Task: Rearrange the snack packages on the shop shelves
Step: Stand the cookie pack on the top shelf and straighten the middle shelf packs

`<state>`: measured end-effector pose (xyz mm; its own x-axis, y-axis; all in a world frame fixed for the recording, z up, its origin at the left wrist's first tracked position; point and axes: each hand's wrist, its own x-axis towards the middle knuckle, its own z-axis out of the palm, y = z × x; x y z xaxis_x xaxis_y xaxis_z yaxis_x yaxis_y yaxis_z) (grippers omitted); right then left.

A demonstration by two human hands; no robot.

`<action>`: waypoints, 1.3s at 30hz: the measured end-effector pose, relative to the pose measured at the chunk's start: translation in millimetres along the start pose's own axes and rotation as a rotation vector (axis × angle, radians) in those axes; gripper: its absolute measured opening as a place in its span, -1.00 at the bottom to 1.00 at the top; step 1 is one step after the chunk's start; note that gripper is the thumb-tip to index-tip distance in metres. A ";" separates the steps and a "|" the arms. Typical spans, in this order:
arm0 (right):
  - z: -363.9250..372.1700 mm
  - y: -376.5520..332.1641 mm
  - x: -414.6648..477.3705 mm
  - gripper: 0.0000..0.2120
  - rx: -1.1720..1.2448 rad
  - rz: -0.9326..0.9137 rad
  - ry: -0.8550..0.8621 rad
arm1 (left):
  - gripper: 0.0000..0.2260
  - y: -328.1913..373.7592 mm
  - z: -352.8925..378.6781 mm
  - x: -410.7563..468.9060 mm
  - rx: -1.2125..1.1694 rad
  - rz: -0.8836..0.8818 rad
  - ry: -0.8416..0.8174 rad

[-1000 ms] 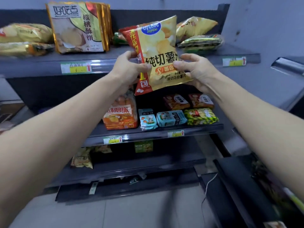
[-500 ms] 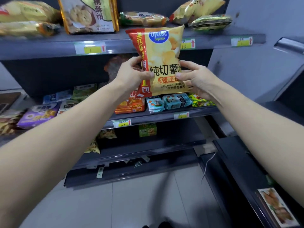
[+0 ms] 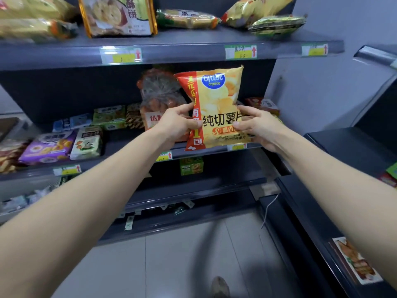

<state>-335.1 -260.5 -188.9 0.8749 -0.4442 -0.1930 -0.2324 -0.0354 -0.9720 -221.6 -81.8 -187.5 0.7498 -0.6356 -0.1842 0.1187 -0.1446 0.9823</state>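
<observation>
Chip bag [image 3: 217, 108] upright — long axis vertical, logo on top.

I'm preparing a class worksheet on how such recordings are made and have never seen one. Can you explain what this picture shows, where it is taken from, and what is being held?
No machine here: a person wears a camera on the head, looking forward and down, so both bare arms reach into view. The left hand and right hand grip a yellow crisp bag by its sides, upright, in front of the middle shelf. That shelf carries small snack packs, among them a purple pack. The top shelf above holds larger bags.
</observation>
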 end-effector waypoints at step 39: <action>214.5 12.3 40.0 -0.35 -0.081 -0.020 -0.314 | -0.47 -52.5 -165.6 -91.5 0.030 -0.028 0.374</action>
<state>-211.8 -86.7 -237.4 0.9650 -0.1455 -0.2181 -0.2358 -0.1181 -0.9646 -188.7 109.6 -216.7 0.9329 -0.3113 -0.1812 0.1280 -0.1837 0.9746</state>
